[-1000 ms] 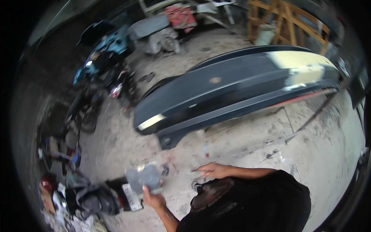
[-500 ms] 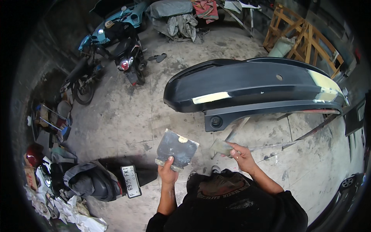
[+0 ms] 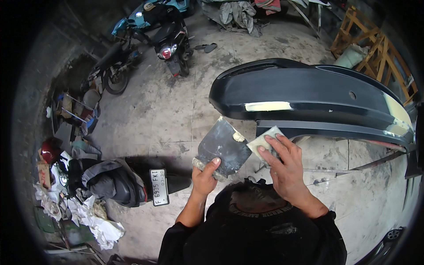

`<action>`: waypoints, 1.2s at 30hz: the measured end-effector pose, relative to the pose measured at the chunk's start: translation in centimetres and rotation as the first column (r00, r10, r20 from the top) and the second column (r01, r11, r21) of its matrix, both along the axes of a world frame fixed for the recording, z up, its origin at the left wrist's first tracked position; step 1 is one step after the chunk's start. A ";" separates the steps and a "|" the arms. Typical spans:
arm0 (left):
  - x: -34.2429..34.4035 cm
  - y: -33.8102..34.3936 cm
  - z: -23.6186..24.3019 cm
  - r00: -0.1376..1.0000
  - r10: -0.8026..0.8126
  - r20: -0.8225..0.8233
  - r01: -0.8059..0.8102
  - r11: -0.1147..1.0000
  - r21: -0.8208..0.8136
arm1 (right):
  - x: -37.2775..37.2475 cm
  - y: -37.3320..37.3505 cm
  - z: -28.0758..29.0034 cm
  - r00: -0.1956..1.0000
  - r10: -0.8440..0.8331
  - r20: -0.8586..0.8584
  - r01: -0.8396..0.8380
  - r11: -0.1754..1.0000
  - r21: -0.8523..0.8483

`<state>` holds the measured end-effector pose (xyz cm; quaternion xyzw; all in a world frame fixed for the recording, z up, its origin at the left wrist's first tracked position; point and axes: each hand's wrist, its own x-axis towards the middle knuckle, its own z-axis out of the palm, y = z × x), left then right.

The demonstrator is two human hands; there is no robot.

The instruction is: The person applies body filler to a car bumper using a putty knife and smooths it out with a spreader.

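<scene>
My left hand (image 3: pixel 205 179) is closed on the handle edge of a dark, flat putty board (image 3: pixel 222 148), its thumb lying on top. A small dab of cream putty (image 3: pixel 238 137) sits near the board's right corner. In my right hand (image 3: pixel 289 170) is a pale, flat putty spreader (image 3: pixel 264 142), fingers laid along its face, held close by the board's right edge. Beyond both hands stands a dark grey car bumper (image 3: pixel 309 86). It bears a cream putty patch (image 3: pixel 268 106) at its lower left and another large patch (image 3: pixel 396 109) at its right end.
A parked motorcycle (image 3: pixel 170 42) stands at the far left, with sandals (image 3: pixel 206 47) beside it. Near my left side is a scooter seat (image 3: pixel 104 183) among crumpled paper (image 3: pixel 99 221). A wooden frame (image 3: pixel 375 53) leans at the far right. Metal stand bars (image 3: pixel 353 171) run below the bumper.
My right hand has risen and turned, bringing the spreader up beside the board. The board has moved up slightly and tilted. The whole view has shifted, so the surroundings sit further right.
</scene>
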<state>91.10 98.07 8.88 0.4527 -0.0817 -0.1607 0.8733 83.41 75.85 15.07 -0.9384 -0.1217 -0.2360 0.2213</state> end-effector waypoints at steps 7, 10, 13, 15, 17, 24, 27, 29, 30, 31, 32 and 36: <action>3.5 -1.2 0.8 0.992 -0.112 0.051 0.108 0.991 0.080 | 3.1 1.6 -0.3 0.983 -0.181 -0.014 0.178 0.976 -0.128; 5.8 -1.6 0.3 0.973 -0.189 0.135 0.158 0.965 0.210 | 4.1 2.9 -0.4 0.959 -0.282 -0.031 0.276 0.952 -0.131; 9.1 -2.2 0.2 0.849 -0.272 0.453 0.094 0.922 0.377 | 5.5 4.6 -0.5 0.926 -0.370 -0.071 0.367 0.929 -0.041; 11.7 -1.9 0.7 0.789 -0.331 0.518 0.133 0.915 0.382 | 6.8 6.2 -0.6 0.921 -0.385 -0.059 0.389 0.917 0.085; 13.7 -1.6 0.1 0.722 -0.389 0.572 0.177 0.903 0.392 | 7.6 7.5 -0.2 0.903 -0.427 -0.052 0.430 0.894 0.121; 19.1 -2.0 1.5 0.877 -0.297 0.378 0.347 0.935 -0.069 | 6.4 10.7 1.1 0.924 -0.380 -0.041 0.312 0.690 0.653; 22.2 -2.5 2.4 0.825 -0.383 0.415 0.478 0.865 -0.151 | 3.6 11.9 -1.4 0.861 -0.506 0.046 0.147 0.334 0.931; 23.5 -2.2 2.0 0.822 -0.418 0.387 0.508 0.845 -0.168 | 2.8 12.5 -2.8 0.814 -0.577 0.064 0.029 0.151 0.988; 23.7 -2.0 1.7 0.828 -0.429 0.360 0.509 0.845 -0.166 | 2.7 12.7 -3.3 0.797 -0.598 0.086 -0.039 0.092 0.995; 23.7 -1.8 1.5 0.836 -0.435 0.333 0.506 0.847 -0.163 | 2.4 12.6 -3.8 0.778 -0.619 0.108 -0.037 0.125 0.991; 23.8 -1.7 1.5 0.845 -0.438 0.306 0.499 0.851 -0.161 | 2.2 12.5 -4.1 0.761 -0.636 0.129 -0.036 0.158 0.987; 22.6 -1.7 2.2 0.856 -0.447 0.260 0.480 0.874 -0.074 | 2.7 10.0 -3.9 0.652 -0.731 0.201 0.553 0.640 0.533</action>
